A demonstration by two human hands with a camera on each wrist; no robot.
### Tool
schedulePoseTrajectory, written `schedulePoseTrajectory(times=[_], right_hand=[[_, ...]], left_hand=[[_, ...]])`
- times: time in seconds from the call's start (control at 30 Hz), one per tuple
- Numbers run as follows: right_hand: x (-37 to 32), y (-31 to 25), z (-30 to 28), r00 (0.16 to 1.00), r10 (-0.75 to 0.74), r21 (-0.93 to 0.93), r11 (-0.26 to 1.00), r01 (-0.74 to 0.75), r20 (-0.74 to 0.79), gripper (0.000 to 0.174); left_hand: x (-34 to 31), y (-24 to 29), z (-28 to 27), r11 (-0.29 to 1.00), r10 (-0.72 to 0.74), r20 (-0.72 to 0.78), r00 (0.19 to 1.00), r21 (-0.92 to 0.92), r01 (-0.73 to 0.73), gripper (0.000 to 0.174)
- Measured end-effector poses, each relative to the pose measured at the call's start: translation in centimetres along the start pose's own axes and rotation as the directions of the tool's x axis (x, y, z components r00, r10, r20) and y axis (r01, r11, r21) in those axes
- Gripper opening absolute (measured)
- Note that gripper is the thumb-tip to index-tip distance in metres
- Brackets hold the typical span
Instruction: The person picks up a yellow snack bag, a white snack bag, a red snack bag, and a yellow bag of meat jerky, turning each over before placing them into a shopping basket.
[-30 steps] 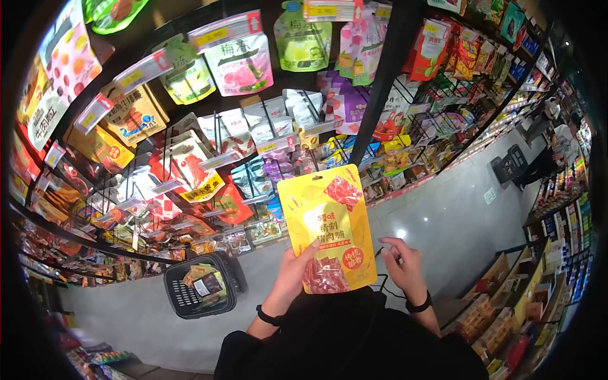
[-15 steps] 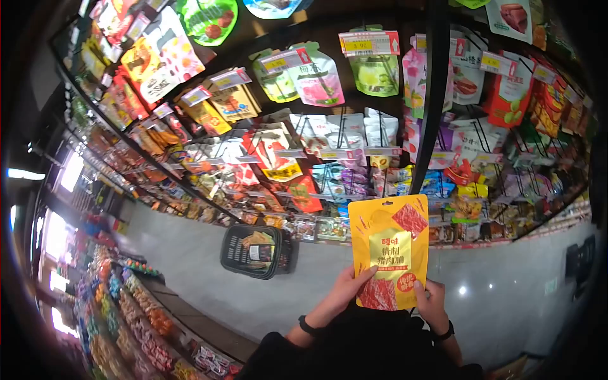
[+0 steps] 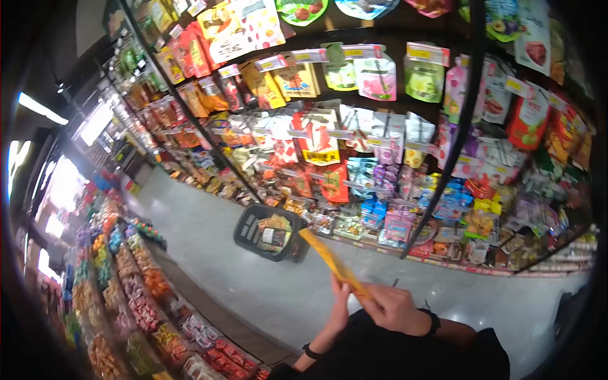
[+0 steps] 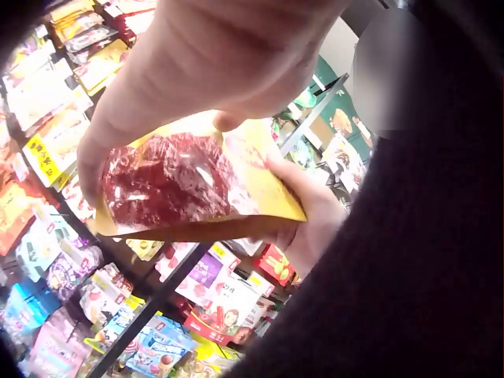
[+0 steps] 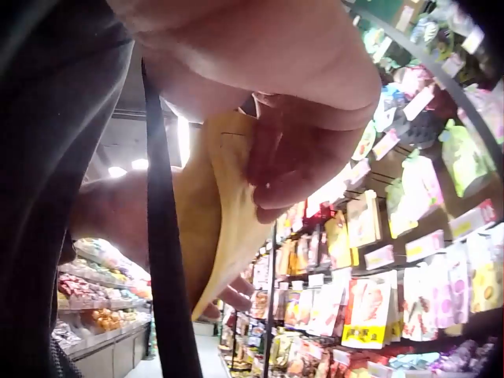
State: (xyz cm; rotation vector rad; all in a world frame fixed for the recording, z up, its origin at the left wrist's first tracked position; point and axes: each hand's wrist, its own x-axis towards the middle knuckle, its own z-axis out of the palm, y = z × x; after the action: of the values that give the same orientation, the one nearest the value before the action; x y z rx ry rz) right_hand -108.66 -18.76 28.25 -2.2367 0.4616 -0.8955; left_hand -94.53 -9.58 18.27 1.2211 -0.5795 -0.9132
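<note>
Between both hands is a yellow bag of pork jerky, seen nearly edge-on in the head view. My left hand holds its lower part from the left. From the other side, the right hand grips the near end, its fingers curled at the bag's edge. In the left wrist view, the red meat picture on the bag shows below my left hand. The right wrist view has the right hand pinching the bag's edge, with left fingertips showing beyond it.
A black shopping basket with several packets stands on the grey floor, beside the shelf base. Hanging snack pouches fill the rack ahead, crossed by dark posts. Bins of wrapped sweets line the left side.
The bag has turned from facing me to nearly edge-on. My right hand, apart from it a second ago, came to its edge and now grips it. The head view has swung left.
</note>
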Motion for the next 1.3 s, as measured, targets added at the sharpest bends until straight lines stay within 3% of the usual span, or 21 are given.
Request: schedulePoseTrajectory(times=[0.03,0.1,0.2,0.3,0.4,0.47,0.57,0.67,0.83,1.0,1.3], right_hand=[[-0.3,-1.4,1.3,0.998,-0.058,-0.006,0.998,0.058,0.010,0.032],[-0.5,-3.5,4.5,0.988,-0.148,-0.039,0.988,0.150,0.034,0.043],[-1.3,-7.7,8.6,0.986,-0.109,-0.017,0.994,0.112,0.130,0.056],[-3.4,-9.6,12.4,0.987,-0.104,-0.100,0.988,0.117,0.125,0.060],[-5.5,-10.9,12.7,0.995,-0.034,-0.254,0.966,0.057,0.093,0.062],[-6.8,-11.8,11.5,1.000,-0.009,-0.329,0.944,0.004,-0.016,0.064],[-8.9,-13.4,9.8,0.974,0.047,-0.352,0.928,-0.126,-0.224,0.067],[-10.6,-14.2,8.3,0.963,0.005,-0.516,0.844,-0.148,-0.269,0.069],[-14.0,-13.8,2.9,0.975,-0.013,-0.561,0.819,-0.118,-0.223,0.064],[-18.9,-13.8,-0.2,0.962,-0.053,-0.716,0.678,-0.164,-0.269,0.055],[-20.2,-12.9,-1.5,0.946,-0.054,-0.706,0.679,-0.200,-0.320,0.056]], left_hand=[[-0.3,-1.3,-2.2,1.000,0.017,0.075,0.997,-0.022,-0.016,0.069],[-2.0,-2.7,-6.1,0.979,-0.130,0.121,0.984,-0.139,0.147,0.068],[-2.6,-2.9,-9.8,0.945,-0.205,0.240,0.949,-0.203,0.256,0.068],[-2.0,-2.9,-11.6,0.912,-0.240,0.376,0.895,-0.228,0.341,0.069],[-3.3,-3.2,-11.9,0.869,-0.290,0.456,0.842,-0.243,0.431,0.069],[-4.8,-3.8,-11.6,0.854,-0.292,0.473,0.831,-0.263,0.450,0.069],[-7.0,-3.7,-9.7,0.836,-0.274,0.469,0.839,-0.316,0.449,0.069],[-8.3,-3.1,-6.6,0.825,-0.245,0.487,0.838,-0.349,0.444,0.070],[-11.0,-1.3,1.0,0.787,-0.208,0.560,0.802,-0.391,0.477,0.070],[-14.1,-1.5,6.9,0.729,-0.197,0.660,0.724,-0.395,0.559,0.071],[-15.2,1.7,9.7,0.635,-0.139,0.828,0.544,-0.347,0.690,0.072]])
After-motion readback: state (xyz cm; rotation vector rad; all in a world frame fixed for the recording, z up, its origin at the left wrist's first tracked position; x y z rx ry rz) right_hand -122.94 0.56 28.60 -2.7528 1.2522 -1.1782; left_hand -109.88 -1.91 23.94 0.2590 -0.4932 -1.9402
